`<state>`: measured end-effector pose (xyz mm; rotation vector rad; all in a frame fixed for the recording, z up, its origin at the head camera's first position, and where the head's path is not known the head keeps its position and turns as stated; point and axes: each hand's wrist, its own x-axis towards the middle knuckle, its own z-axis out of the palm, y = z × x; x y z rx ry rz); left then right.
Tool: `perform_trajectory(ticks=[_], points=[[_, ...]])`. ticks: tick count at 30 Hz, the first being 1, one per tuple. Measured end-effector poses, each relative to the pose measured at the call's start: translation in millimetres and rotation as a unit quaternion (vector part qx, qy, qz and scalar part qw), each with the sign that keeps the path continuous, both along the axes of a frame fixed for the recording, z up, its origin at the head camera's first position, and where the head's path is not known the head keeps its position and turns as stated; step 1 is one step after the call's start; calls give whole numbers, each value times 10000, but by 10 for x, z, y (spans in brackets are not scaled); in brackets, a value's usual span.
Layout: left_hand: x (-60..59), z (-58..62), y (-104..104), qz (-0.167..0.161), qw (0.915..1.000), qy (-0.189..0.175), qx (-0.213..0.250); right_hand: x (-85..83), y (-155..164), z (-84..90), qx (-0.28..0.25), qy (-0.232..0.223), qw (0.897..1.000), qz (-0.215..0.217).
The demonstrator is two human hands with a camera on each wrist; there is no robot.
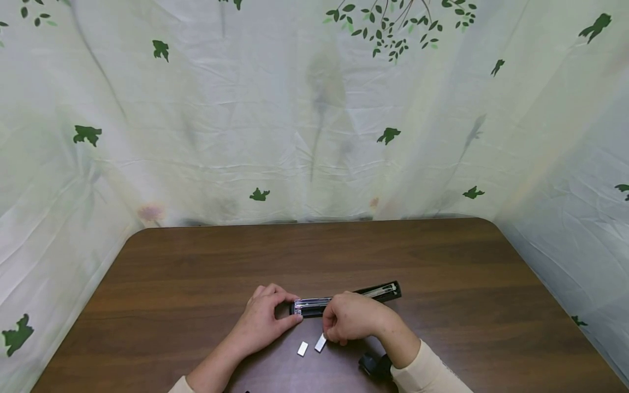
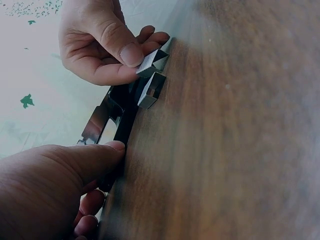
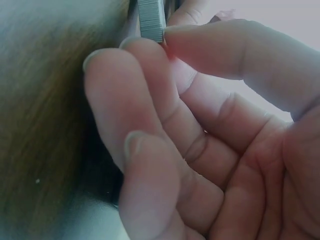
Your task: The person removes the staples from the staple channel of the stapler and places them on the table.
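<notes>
An opened black stapler (image 1: 391, 291) lies across the table with its metal channel facing up. My left hand (image 1: 262, 319) grips its left end between thumb and fingers, the thumb along the near side. My right hand (image 1: 356, 316) is in front of the stapler's middle and covers part of it. Between its thumb and fingertips it pinches a short strip of staples (image 3: 151, 20), silvery and channel-shaped. A second staple strip (image 1: 302, 349) sits on the table just left of the pinched one, close to the stapler's near side.
The brown wooden table (image 1: 221, 262) has rounded far corners. A pale curtain (image 1: 275, 120) with printed leaves and birds surrounds its back and sides. A black device (image 1: 375, 365) is at the right wrist, low over the table.
</notes>
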<state>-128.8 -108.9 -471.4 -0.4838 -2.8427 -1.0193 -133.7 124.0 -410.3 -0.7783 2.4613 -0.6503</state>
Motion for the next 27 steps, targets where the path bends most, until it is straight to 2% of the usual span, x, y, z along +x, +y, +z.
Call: perform_trajectory(ticks=[14, 20, 27], points=[[0, 2, -5, -48, 10000, 31, -79, 7, 1, 28, 57, 13, 10000, -77], [2, -10, -10, -91, 9998, 118, -115, -13, 39, 63, -178, -123, 9996, -169], [2, -19, -9, -142, 9997, 193, -84, -71, 173, 173, -615, 153, 9970, -439]])
